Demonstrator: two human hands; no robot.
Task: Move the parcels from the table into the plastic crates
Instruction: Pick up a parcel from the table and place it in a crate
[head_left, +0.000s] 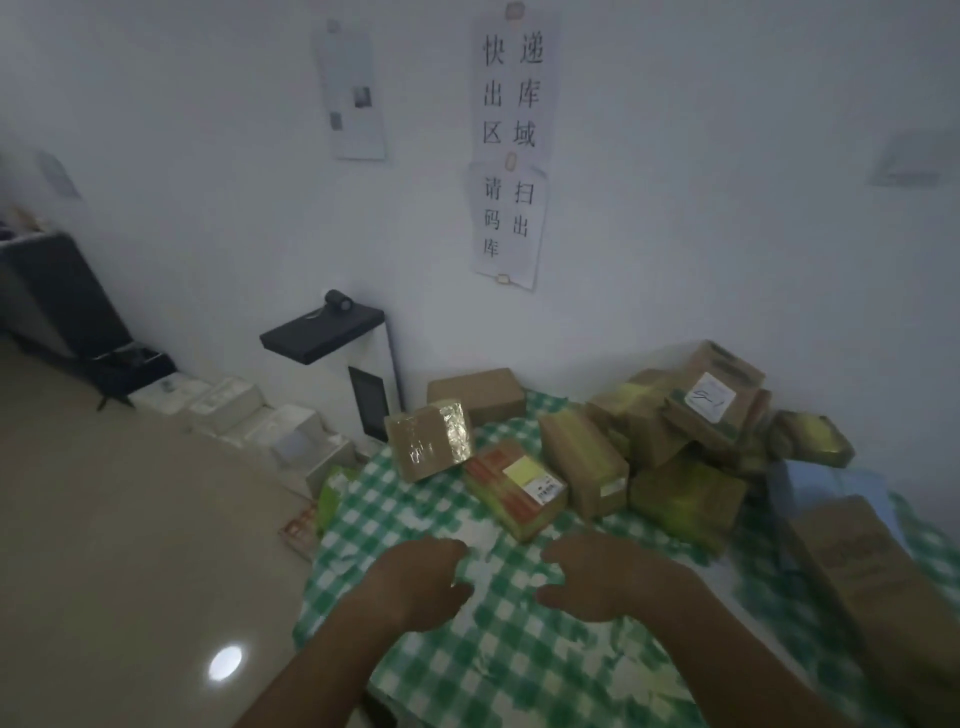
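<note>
Several brown cardboard parcels lie on the table with a green-and-white checked cloth (519, 649). The nearest is a parcel with red print and a white label (511, 486). A foil-taped parcel (428, 441) sits to its left, and a heap of parcels (691, 415) is piled at the back right. My left hand (421, 582) and my right hand (597, 577) hover side by side over the cloth in front of the red-printed parcel. Their fingers are loosely curled toward each other and touch no parcel. A pale blurred patch (480, 540) lies between them.
A long brown box (872, 587) lies along the table's right side. White box-like containers (234, 405) line the floor by the wall at the left. A black-topped white stand (332, 332) with a screen stands at the table's far left corner. Paper signs hang on the wall (511, 145).
</note>
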